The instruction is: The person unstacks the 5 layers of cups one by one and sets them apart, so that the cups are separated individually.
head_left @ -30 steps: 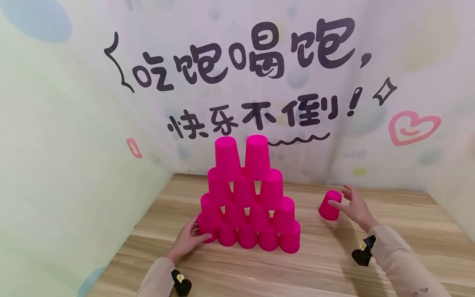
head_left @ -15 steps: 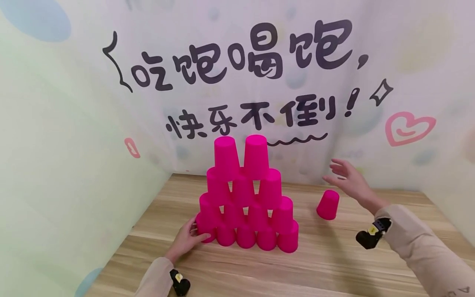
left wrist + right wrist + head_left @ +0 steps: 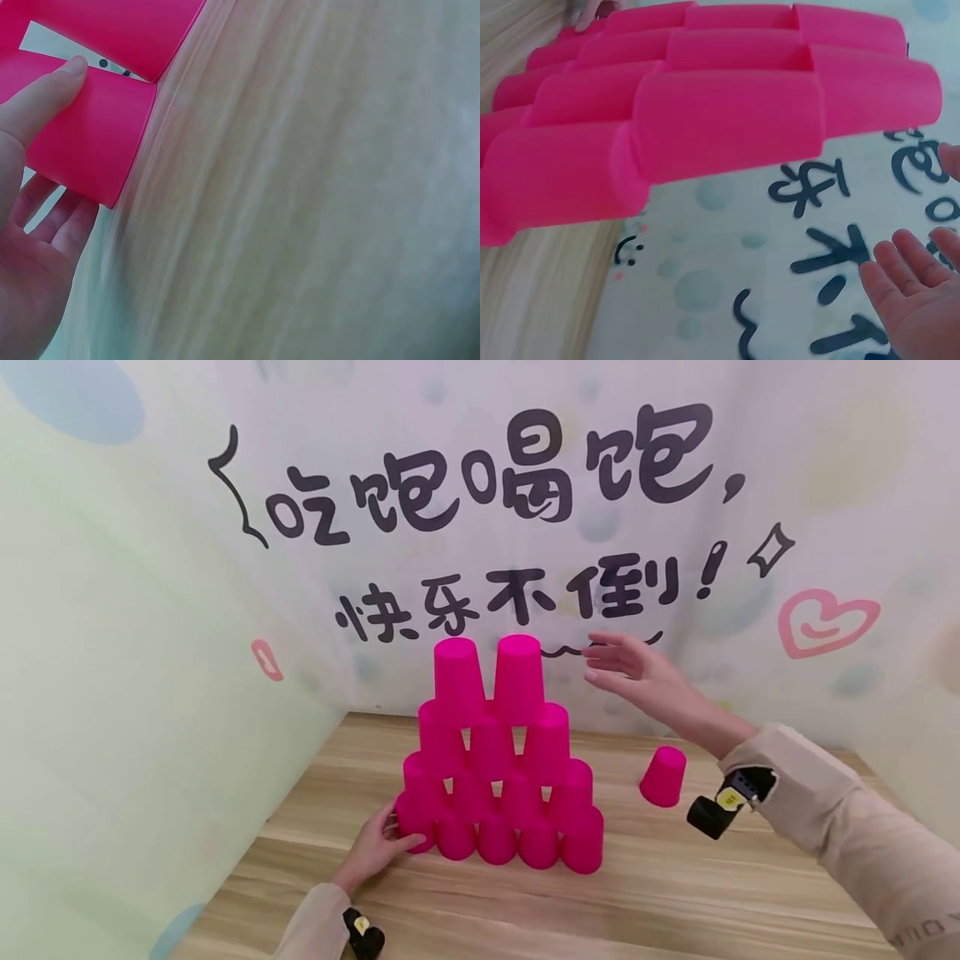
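Observation:
Pink upside-down cups (image 3: 491, 743) stand stacked in a pyramid on the table, two of them side by side in the top row. My left hand (image 3: 372, 850) holds the cup at the bottom-left corner (image 3: 90, 131), thumb on its near side and fingers on its outer side. Up by the top row, to its right, my right hand (image 3: 633, 670) hovers with fingers extended, holding nothing. The right wrist view shows the right hand (image 3: 922, 292) apart from the stacked cups (image 3: 727, 120). A single pink cup (image 3: 663, 777) stands upside down on the table, right of the pyramid.
The wood-grain table (image 3: 465, 918) ends against a pale printed backdrop (image 3: 480, 410) with dark lettering close behind the pyramid. Another pale wall (image 3: 135, 652) rises along the left side. My right forearm (image 3: 825, 802) reaches in past the single cup.
My right hand was beside the single cup, rose off it, and moved up and left toward the pyramid's top. The left hand and the cups have stayed put.

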{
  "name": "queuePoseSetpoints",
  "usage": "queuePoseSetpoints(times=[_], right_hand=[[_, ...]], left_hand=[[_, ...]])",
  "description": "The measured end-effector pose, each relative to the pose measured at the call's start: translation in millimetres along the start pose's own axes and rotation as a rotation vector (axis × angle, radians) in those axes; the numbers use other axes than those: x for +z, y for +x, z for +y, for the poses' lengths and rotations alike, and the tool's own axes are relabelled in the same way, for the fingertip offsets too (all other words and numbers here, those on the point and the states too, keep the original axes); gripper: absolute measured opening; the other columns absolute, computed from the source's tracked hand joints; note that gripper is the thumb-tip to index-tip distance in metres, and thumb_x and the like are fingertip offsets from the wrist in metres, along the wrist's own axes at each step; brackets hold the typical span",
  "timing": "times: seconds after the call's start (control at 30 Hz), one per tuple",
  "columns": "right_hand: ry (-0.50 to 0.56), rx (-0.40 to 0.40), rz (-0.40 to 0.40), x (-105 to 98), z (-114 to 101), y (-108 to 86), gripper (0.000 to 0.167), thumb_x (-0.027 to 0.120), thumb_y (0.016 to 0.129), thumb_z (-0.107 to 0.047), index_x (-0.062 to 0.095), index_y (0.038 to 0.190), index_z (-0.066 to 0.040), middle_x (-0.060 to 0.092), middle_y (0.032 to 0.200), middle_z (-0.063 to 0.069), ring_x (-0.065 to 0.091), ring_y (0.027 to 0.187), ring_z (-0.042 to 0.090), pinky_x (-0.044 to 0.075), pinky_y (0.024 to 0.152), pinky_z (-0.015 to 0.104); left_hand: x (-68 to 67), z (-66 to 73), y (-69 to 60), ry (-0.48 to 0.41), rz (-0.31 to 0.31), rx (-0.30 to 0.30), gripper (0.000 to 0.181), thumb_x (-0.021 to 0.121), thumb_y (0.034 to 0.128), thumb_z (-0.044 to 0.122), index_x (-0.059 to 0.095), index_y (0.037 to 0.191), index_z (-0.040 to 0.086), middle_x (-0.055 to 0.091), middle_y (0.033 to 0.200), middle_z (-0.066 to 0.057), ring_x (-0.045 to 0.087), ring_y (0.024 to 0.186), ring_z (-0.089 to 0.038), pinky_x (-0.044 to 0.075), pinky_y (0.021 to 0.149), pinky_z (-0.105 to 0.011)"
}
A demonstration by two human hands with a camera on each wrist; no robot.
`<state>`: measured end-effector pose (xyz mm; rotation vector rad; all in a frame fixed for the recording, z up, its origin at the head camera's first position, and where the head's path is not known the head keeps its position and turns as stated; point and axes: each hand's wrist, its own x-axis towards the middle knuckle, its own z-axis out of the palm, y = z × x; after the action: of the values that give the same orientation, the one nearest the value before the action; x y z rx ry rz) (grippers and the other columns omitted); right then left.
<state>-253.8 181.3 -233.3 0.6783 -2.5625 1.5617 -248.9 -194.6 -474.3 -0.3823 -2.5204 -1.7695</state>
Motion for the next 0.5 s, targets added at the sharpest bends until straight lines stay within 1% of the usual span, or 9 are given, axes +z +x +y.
queuePoseSetpoints(times=[0.07,0.13,0.2,0.23,0.37,0.5], right_hand=[[0.009,-0.012,-0.007,3.0,-9.9,4.1,0.059,0.06,0.085,-0.026,0.032,0.134,-0.011,0.044,0.129,0.009,0.043,0.117,0.023,0.039,0.093,0.04],[0.024,-0.029,-0.015,6.4,-16.2,8.4,0.058,0.061,0.084,-0.025,0.034,0.134,-0.012,0.045,0.129,0.009,0.043,0.117,0.022,0.039,0.093,0.041],[0.034,-0.04,-0.027,10.4,-19.1,12.5,0.059,0.062,0.084,-0.025,0.034,0.134,-0.013,0.044,0.129,0.008,0.043,0.117,0.021,0.039,0.093,0.04],[0.049,-0.044,-0.034,12.8,-19.9,14.4,0.059,0.062,0.083,-0.025,0.033,0.134,-0.013,0.044,0.13,0.008,0.042,0.118,0.021,0.039,0.094,0.039],[0.119,-0.032,-0.068,24.2,-17.7,20.7,0.062,0.063,0.083,-0.023,0.031,0.135,-0.012,0.041,0.133,0.008,0.039,0.121,0.022,0.037,0.095,0.039],[0.18,-0.02,-0.09,36.4,-14.3,25.5,0.064,0.064,0.082,-0.019,0.03,0.136,-0.012,0.04,0.133,0.009,0.039,0.12,0.024,0.038,0.095,0.038]], left_hand=[[0.5,1.7,0.1,-0.003,-0.003,-0.01,0.065,0.073,0.0717,0.007,0.041,0.128,0.0,0.053,0.109,-0.016,0.054,0.098,-0.032,0.048,0.081,-0.038],[0.3,1.4,0.4,0.0,-0.004,-0.006,0.065,0.073,0.0717,0.006,0.041,0.128,0.0,0.054,0.109,-0.015,0.054,0.097,-0.031,0.048,0.081,-0.038],[0.4,-7.4,3.2,0.006,0.008,0.003,0.065,0.073,0.0712,0.006,0.041,0.128,0.0,0.054,0.108,-0.015,0.054,0.097,-0.03,0.048,0.081,-0.036],[0.6,-10.6,4.3,0.008,0.013,0.007,0.065,0.073,0.0711,0.006,0.042,0.128,0.001,0.055,0.108,-0.014,0.054,0.097,-0.029,0.048,0.081,-0.035],[0.5,-11.1,4.7,0.005,0.02,0.031,0.064,0.073,0.0707,0.006,0.043,0.127,0.001,0.055,0.107,-0.014,0.055,0.096,-0.028,0.049,0.08,-0.032],[0.5,-9.8,3.0,0.009,0.011,0.017,0.064,0.073,0.0714,0.008,0.043,0.127,0.003,0.054,0.108,-0.014,0.054,0.097,-0.028,0.048,0.081,-0.032]])
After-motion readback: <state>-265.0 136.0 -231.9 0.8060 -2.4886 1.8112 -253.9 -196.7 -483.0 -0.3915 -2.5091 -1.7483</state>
